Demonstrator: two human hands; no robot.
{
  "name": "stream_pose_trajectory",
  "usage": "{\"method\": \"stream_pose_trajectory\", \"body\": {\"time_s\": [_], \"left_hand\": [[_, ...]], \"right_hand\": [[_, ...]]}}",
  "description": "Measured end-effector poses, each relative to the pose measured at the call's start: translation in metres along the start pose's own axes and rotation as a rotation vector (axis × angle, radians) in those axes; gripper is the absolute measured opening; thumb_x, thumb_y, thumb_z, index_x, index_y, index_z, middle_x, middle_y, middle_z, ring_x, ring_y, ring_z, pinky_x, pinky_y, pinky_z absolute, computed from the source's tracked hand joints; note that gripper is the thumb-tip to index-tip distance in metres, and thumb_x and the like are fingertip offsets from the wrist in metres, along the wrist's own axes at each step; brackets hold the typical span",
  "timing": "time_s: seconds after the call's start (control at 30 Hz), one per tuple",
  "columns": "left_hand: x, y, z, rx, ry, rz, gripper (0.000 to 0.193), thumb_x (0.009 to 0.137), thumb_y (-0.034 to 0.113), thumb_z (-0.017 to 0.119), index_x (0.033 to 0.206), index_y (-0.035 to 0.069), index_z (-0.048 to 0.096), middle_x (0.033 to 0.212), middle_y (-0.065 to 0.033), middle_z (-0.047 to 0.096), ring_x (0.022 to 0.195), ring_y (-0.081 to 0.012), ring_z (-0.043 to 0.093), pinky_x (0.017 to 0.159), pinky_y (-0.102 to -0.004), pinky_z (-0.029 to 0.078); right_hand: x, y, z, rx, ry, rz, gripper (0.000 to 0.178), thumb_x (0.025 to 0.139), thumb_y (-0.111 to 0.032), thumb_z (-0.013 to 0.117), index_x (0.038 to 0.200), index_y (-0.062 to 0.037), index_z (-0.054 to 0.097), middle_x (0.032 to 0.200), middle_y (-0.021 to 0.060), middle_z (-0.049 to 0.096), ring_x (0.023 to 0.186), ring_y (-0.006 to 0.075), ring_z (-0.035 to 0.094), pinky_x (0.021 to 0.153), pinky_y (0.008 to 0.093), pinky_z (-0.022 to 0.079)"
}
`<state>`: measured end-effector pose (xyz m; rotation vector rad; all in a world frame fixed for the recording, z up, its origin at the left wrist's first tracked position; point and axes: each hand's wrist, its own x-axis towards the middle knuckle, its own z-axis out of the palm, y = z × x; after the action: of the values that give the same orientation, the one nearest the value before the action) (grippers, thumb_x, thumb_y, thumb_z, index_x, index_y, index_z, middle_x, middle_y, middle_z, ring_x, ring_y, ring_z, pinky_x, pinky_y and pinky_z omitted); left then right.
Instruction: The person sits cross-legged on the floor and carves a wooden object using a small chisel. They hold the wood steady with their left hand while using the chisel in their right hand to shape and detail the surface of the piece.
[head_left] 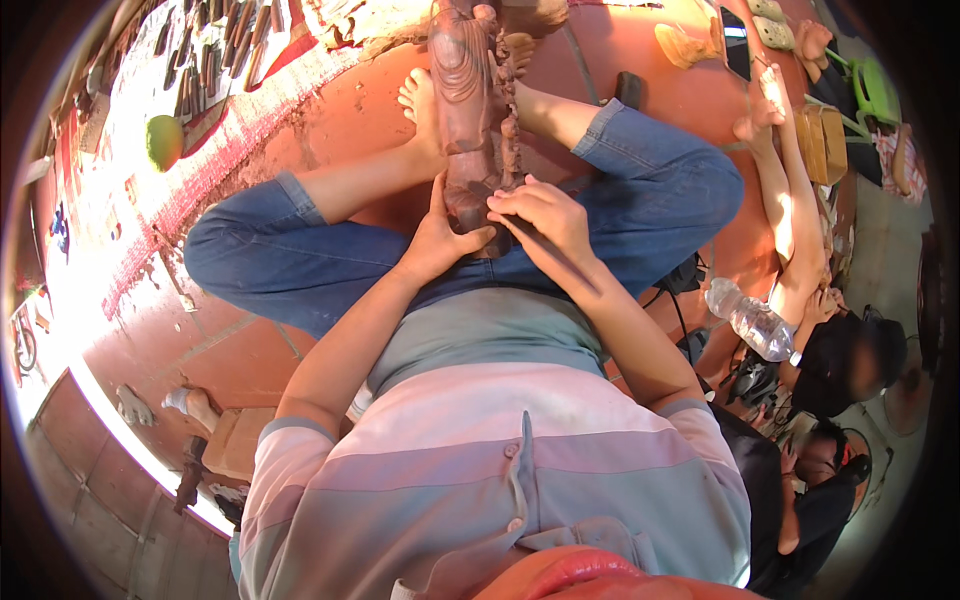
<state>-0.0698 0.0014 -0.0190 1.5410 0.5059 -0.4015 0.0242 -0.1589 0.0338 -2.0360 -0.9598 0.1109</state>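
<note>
A brown carved wooden figure [463,90] lies lengthwise between my legs, its far end past my feet. Flowing folds cover its broad part, and a knobbly carved staff-like strip [510,140] runs along its right side. My left hand [443,240] grips the near end, the thumb laid across it and the fingers along its left side. Closed around a slim, dark-handled carving tool [548,248], my right hand [550,215] rests by the near right edge of the figure. The tool's handle slants back over my wrist; its tip is hidden at the wood.
Many carving tools [215,60] lie on a cloth at the far left, near a green-and-red fruit [163,142]. A clear plastic bottle [752,318] lies at right, beside another person's legs [785,190]. A wooden block [822,145] and green chair [875,92] stand farther right.
</note>
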Motion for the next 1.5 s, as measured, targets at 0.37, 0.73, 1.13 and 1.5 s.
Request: {"method": "stream_pose_trajectory", "body": {"time_s": [0.37, 0.73, 1.13, 1.5], "left_hand": [[-0.002, 0.004, 0.001, -0.059, 0.007, 0.049, 0.115, 0.073, 0.028, 0.080, 0.148, -0.002, -0.002, 0.132, -0.0214, 0.049, 0.120, -0.0266, 0.052, 0.101, -0.0345, 0.041], [0.001, -0.005, 0.003, -0.079, 0.013, 0.103, 0.113, 0.073, 0.022, 0.080, 0.148, 0.000, -0.002, 0.129, -0.0202, 0.050, 0.118, -0.0264, 0.052, 0.101, -0.0347, 0.042], [0.001, -0.003, 0.002, -0.075, 0.013, 0.059, 0.115, 0.072, 0.029, 0.080, 0.148, -0.001, -0.002, 0.133, -0.0242, 0.047, 0.122, -0.0292, 0.050, 0.103, -0.0354, 0.040], [0.001, 0.001, 0.004, -0.057, 0.043, -0.032, 0.119, 0.071, 0.032, 0.079, 0.146, -0.007, -0.006, 0.129, -0.0230, 0.053, 0.120, -0.0278, 0.053, 0.102, -0.0327, 0.040]], "right_hand": [[0.017, -0.002, -0.007, -0.002, 0.032, 0.075, 0.020, 0.071, -0.007, 0.077, 0.090, -0.0084, 0.072, 0.088, 0.0066, 0.070, 0.086, 0.0229, 0.066, 0.092, 0.0362, 0.050], [0.005, 0.003, -0.004, 0.037, 0.048, 0.031, 0.017, 0.074, -0.005, 0.076, 0.090, -0.0038, 0.070, 0.079, 0.0079, 0.066, 0.073, 0.0216, 0.063, 0.067, 0.0293, 0.051], [-0.004, -0.002, 0.005, 0.132, 0.160, 0.104, 0.012, 0.079, -0.002, 0.071, 0.089, -0.0024, 0.065, 0.082, 0.0122, 0.067, 0.076, 0.0254, 0.066, 0.066, 0.0308, 0.051], [-0.007, -0.001, 0.005, 0.236, 0.178, 0.244, 0.011, 0.080, 0.001, 0.070, 0.089, 0.0023, 0.064, 0.088, 0.0127, 0.069, 0.089, 0.0189, 0.069, 0.076, 0.0273, 0.052]]}}
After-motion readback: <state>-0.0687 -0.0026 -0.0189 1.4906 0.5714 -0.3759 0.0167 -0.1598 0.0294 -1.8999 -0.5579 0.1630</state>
